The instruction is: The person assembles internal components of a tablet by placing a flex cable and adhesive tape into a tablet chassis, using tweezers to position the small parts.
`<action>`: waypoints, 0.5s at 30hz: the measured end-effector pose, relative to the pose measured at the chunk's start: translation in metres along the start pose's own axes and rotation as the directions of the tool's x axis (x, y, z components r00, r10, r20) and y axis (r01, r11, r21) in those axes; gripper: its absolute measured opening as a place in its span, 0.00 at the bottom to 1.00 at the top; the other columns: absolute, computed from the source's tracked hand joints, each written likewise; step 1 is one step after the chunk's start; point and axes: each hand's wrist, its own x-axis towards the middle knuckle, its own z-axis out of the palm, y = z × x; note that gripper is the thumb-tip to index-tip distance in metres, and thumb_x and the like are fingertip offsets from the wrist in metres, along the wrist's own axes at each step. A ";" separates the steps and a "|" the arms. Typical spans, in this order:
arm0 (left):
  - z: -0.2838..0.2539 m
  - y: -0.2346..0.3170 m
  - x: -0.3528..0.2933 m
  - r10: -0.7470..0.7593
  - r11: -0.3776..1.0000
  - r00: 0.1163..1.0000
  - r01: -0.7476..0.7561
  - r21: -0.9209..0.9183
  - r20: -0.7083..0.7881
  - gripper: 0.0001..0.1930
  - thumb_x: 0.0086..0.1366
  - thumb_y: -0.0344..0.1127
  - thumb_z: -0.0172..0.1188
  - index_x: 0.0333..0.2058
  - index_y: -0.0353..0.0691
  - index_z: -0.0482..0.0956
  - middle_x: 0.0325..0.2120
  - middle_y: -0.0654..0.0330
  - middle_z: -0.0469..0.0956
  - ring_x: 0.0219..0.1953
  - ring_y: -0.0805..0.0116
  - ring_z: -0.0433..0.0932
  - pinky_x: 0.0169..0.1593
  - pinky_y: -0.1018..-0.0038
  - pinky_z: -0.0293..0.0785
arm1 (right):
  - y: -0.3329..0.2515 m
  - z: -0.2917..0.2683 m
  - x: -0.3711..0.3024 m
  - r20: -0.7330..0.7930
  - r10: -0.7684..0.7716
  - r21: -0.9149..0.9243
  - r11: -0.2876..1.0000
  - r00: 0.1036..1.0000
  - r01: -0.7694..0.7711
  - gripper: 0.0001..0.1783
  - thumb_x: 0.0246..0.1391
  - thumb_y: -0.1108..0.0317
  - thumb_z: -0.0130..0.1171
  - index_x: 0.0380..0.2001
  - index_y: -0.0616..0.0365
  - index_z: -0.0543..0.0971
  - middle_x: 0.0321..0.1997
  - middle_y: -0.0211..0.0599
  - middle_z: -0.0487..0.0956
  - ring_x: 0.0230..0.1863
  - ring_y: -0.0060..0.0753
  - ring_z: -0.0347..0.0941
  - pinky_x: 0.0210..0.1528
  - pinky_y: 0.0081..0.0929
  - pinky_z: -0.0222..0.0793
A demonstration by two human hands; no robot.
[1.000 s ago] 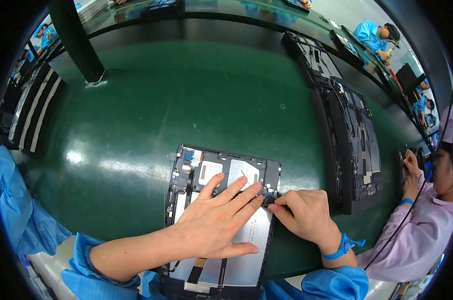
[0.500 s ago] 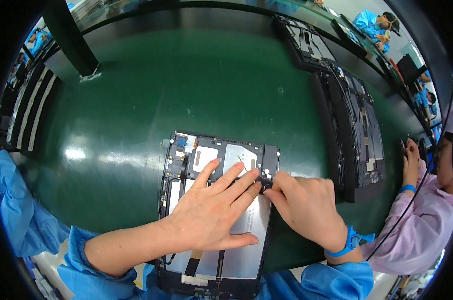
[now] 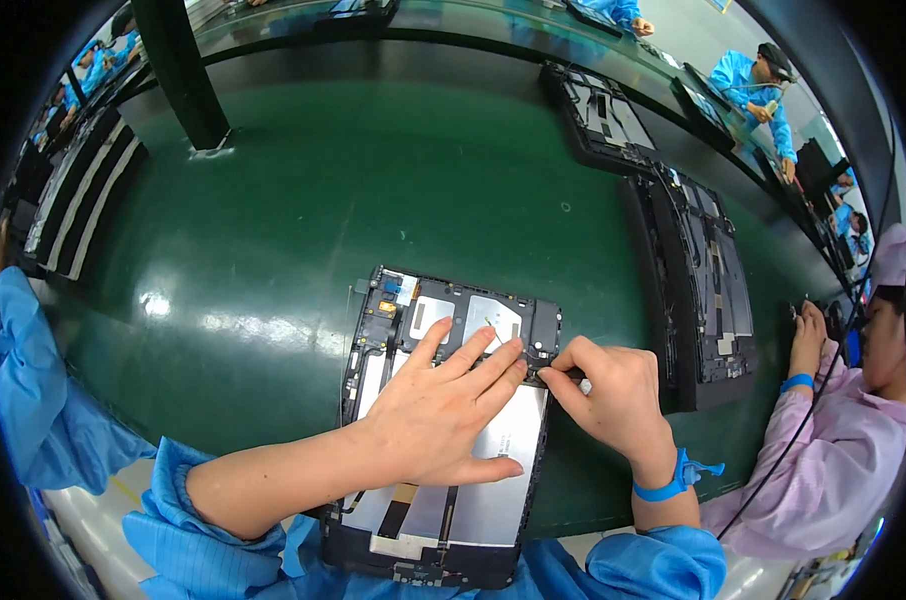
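An opened tablet (image 3: 518,430) lies on the green worktop in front of me, its inner parts and silver plates exposed. My left hand (image 3: 433,415) rests flat on it, fingers spread over the pale panels and a thin wire near the far end. At the tablet's right edge, my right hand (image 3: 613,395) is closed in a pinch, thumb and forefinger tips meeting close to the left fingertips. Whatever sits between those tips is too small or hidden to make out. A blue strap (image 3: 678,475) circles the right wrist.
Stacked open tablets (image 3: 718,290) stand to the right, with another opened tablet (image 3: 608,120) behind them. Dark pieces with pale strips (image 3: 93,200) lie at far left near a dark post (image 3: 183,80). A person in pink (image 3: 813,450) works at right; a blue sleeve (image 3: 53,390) shows left.
The view has shifted slightly. The right hand's forefinger is more arched, with a gap showing between it and the thumb behind the pinch. My left hand stays flat on the tablet.
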 end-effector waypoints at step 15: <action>0.002 -0.003 0.001 0.002 0.999 1.000 -0.003 -0.037 -0.021 0.34 0.48 0.59 0.44 0.42 0.31 0.65 0.45 0.51 0.61 0.50 0.57 0.55 0.51 0.56 0.48 | -0.037 -0.003 0.009 0.153 0.081 -0.392 0.920 0.985 -0.014 0.09 0.34 0.69 0.55 0.12 0.55 0.66 0.07 0.32 0.67 0.10 0.30 0.65 0.11 0.23 0.56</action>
